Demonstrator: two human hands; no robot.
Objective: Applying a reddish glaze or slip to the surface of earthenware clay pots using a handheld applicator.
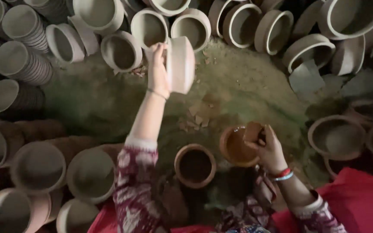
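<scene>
My left hand (pixel 158 69) is raised out in front, gripping the rim of a pale unfired clay bowl (pixel 180 64) turned on its side. My right hand (pixel 269 149) is lower at the right, fingers closed on a small brown wet lump or cloth (pixel 253 131) held over a small bowl of reddish-brown liquid (pixel 237 146). An empty reddish clay pot (pixel 194 165) stands just left of that bowl, between my arms.
Rows and stacks of pale clay bowls (pixel 22 64) ring the earthen floor (pixel 242 86) on all sides. Broken shards (pixel 197 116) lie in the middle. Larger bowls (pixel 336 136) sit at the right; red cloth (pixel 359 194) covers my lap.
</scene>
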